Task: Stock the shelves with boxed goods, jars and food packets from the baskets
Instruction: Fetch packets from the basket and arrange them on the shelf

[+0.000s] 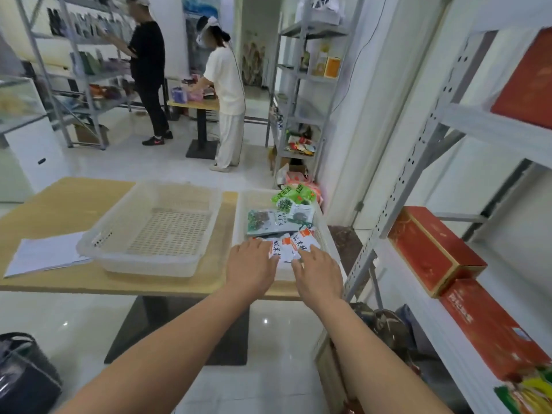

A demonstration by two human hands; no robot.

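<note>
Two clear plastic baskets stand on a wooden table (59, 210). The left basket (149, 228) holds nothing. The right basket (240, 210) holds green food packets (294, 195), grey-green packets (263, 221) and white-and-orange packets (301, 240) at its near end. My left hand (254, 265) and my right hand (318, 271) both reach into the near end of this basket, fingers spread on the white-and-orange packets. Whether either hand grips a packet is hidden under the palms. A white shelf unit (418, 150) stands at the right.
Two red boxes (433, 249) lie on the right shelf, colourful packets (528, 392) beside them, another red box (528, 82) one level up. White papers (44, 252) lie on the table's left. Two people work at a far table (194, 104). A dark bag (24, 375) sits on the floor.
</note>
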